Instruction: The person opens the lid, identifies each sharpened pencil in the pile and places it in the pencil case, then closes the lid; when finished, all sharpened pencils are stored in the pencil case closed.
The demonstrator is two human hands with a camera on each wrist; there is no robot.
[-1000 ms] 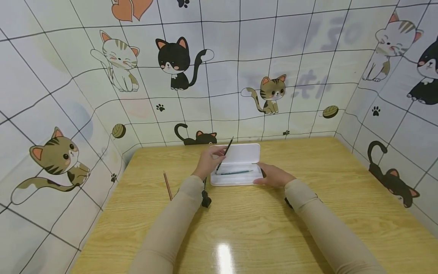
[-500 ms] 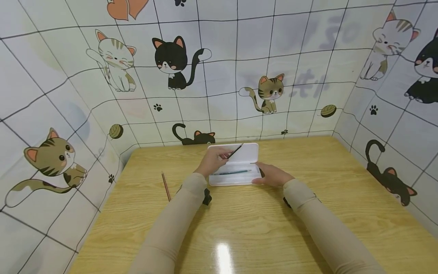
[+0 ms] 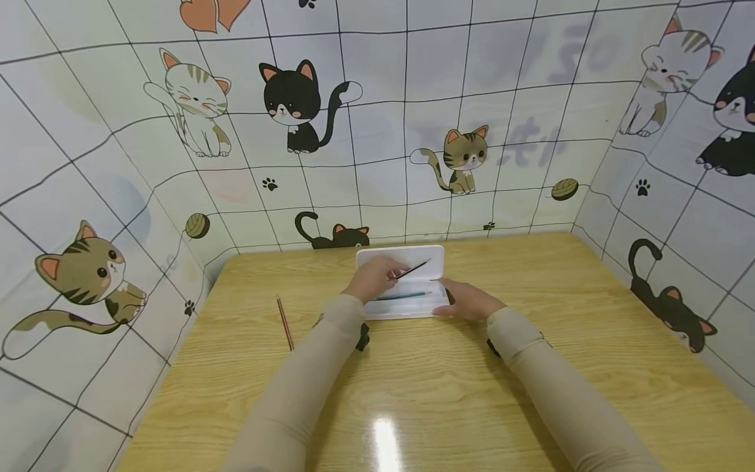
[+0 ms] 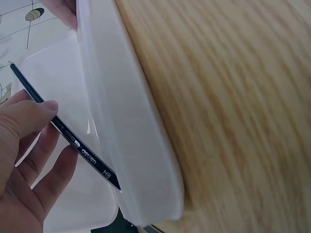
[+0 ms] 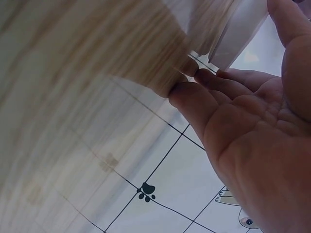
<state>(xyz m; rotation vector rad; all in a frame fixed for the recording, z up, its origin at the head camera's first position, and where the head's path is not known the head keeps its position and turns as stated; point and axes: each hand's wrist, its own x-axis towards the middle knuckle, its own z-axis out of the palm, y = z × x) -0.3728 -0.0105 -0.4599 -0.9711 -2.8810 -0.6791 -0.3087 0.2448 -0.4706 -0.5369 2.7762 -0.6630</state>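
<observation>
My left hand (image 3: 374, 278) pinches a black pencil (image 3: 415, 269) between thumb and fingers, over the white pencil case (image 3: 407, 311). In the left wrist view the black pencil (image 4: 82, 145) slants, and its HB-marked end meets the edge of the case's side wall (image 4: 133, 121). The case's lid (image 3: 435, 252) stands raised at the back. A teal pencil (image 3: 404, 296) lies lengthwise inside the base, its left end hidden by my left hand. My right hand (image 3: 472, 301) holds the case's right end, thumb at the front corner and fingers farther back.
A reddish-brown pencil (image 3: 285, 324) lies on the wooden table (image 3: 448, 393) left of the case, partly behind my left sleeve (image 3: 307, 367). Walls with printed cats (image 3: 291, 98) enclose the table at the back and both sides.
My left hand has moved slightly right, and the black pencil has tipped from steep to flatter, its far end swinging right and down. My right hand has kept its hold on the case.
</observation>
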